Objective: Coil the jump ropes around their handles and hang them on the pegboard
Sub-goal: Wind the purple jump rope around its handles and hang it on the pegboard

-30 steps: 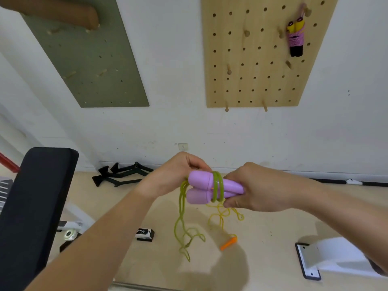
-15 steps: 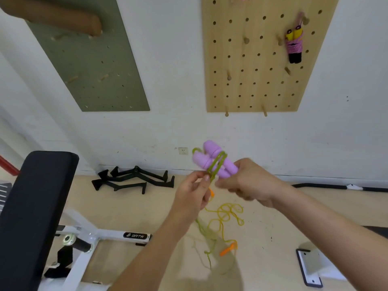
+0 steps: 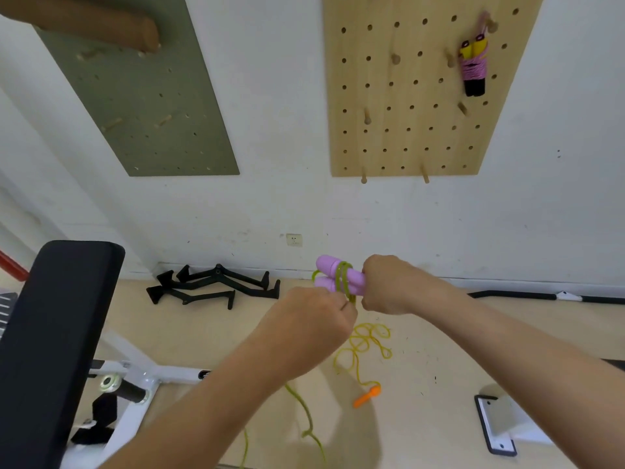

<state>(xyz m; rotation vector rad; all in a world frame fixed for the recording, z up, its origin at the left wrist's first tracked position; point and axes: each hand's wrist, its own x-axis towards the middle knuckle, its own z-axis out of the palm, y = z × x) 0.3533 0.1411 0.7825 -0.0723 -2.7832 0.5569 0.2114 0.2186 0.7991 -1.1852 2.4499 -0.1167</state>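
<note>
- Head view: the right hand (image 3: 389, 286) is clenched round one end of the two lilac plastic jump-rope handles (image 3: 333, 269), held side by side at chest height, well below the pale wooden pegboard (image 3: 399, 96).
- The left hand (image 3: 314, 319) has swung from behind the handles' free end to just under them. It is curled into a fist that pinches the yellow-green rope cord (image 3: 343, 282) where it leaves the wraps.
- The handles, tipped upward half a second ago, lie near level again, so another turn is probably being laid.
- Only a few turns bind the handles. Much cord lies in loose loops on the floor near an orange plastic piece (image 3: 367, 397), so coiling is early and hanging is far off.
- A pink-wound rope with yellow-and-black handles (image 3: 473, 67) already hangs on a peg.
</note>
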